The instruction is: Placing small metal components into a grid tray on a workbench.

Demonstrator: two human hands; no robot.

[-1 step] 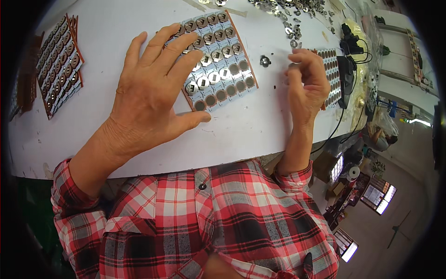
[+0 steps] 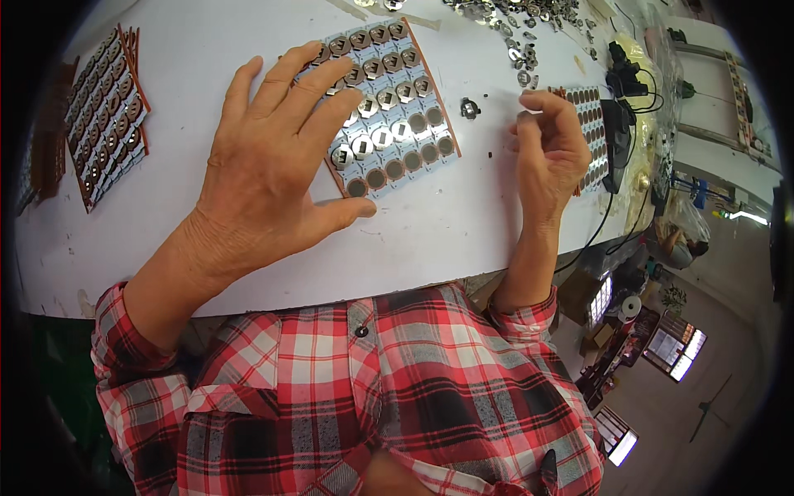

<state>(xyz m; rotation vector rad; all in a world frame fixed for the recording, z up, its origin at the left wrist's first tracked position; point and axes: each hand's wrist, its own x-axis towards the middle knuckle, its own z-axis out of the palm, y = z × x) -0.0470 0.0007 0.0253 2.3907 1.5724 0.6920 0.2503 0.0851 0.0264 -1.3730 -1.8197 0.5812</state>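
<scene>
My left hand (image 2: 269,157) lies spread over the left side of a circuit board panel (image 2: 451,136), its thumb by the lower corner. The panel is pale blue with brown edges. Rows of shiny metal coin-cell holders (image 2: 382,137) sit on it, while several round pads (image 2: 394,169) in the lower rows are bare. My right hand (image 2: 550,153) hovers to the right with bent fingers, thumb and index finger apart. Nothing shows between those two; its other fingers are partly hidden. A loose metal holder (image 2: 470,108) rests on the table between panel and right hand.
Loose metal holders (image 2: 529,12) are heaped at the far side, trailing toward my right hand. Another panel (image 2: 589,124) lies beyond that hand, beside black adapters and cables (image 2: 626,78). Filled panels (image 2: 107,116) are stacked at left. The table's near edge runs along my shirt.
My right hand has shifted slightly to the right, and the gap between its thumb and index finger looks wider. My left hand and the panel stay in place.
</scene>
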